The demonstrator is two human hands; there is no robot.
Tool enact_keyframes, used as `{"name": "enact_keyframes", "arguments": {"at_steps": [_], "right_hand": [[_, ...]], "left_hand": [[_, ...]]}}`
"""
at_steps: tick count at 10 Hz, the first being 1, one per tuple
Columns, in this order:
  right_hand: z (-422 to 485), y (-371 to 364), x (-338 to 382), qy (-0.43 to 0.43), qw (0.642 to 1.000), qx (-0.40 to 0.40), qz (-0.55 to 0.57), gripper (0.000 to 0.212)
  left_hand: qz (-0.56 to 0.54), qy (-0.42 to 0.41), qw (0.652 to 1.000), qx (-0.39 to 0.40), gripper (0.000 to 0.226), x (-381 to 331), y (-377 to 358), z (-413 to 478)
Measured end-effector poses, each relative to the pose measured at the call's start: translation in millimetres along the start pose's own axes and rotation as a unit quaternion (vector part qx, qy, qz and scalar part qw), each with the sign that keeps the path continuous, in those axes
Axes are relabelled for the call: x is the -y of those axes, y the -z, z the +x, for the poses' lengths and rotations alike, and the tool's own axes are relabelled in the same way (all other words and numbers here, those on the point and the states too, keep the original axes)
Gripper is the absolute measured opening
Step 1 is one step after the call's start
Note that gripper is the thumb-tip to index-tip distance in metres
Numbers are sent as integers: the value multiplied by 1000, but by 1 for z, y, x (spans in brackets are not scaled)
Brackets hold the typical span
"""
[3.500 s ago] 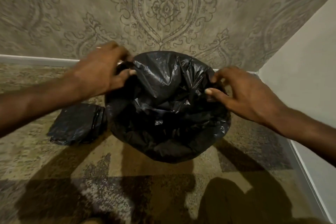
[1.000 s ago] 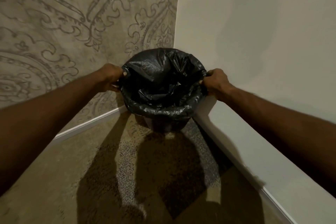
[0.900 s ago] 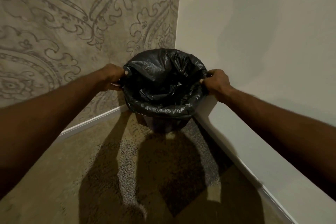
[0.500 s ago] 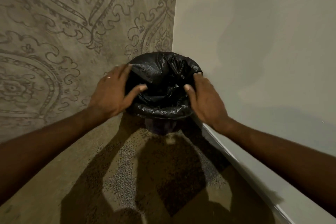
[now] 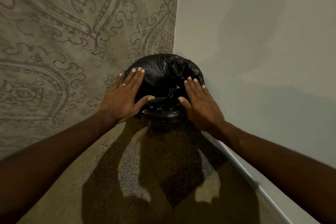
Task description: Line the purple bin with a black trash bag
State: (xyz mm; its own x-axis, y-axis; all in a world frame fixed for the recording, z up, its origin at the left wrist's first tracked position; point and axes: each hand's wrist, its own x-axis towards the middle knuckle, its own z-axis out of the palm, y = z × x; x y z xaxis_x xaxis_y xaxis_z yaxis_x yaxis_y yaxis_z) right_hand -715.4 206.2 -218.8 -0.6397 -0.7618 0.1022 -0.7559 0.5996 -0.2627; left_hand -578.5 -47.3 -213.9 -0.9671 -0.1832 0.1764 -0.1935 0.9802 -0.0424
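The bin stands on the floor in the corner of the room, wrapped over its rim by a black trash bag that hides its purple body. The bag sags into the bin's opening and is folded down around the rim. My left hand lies flat with fingers spread over the left side of the rim. My right hand lies flat the same way over the right side. Neither hand pinches the plastic.
A patterned grey wall stands behind and left of the bin, and a plain pale wall with a white skirting board runs along the right. Mottled carpet with my shadow covers the floor in front.
My hands have let go of the bag's rim at the sides and moved onto the top, palms down with fingers spread. Earlier the bin was carried into the corner.
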Motion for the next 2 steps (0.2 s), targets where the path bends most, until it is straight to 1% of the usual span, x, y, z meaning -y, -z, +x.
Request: {"name": "enact_keyframes", "arguments": {"at_steps": [2], "right_hand": [[16,80,36,-4,999,-39,-22,62]], "left_hand": [[-36,54,998,0,81,-22,85,30]]}}
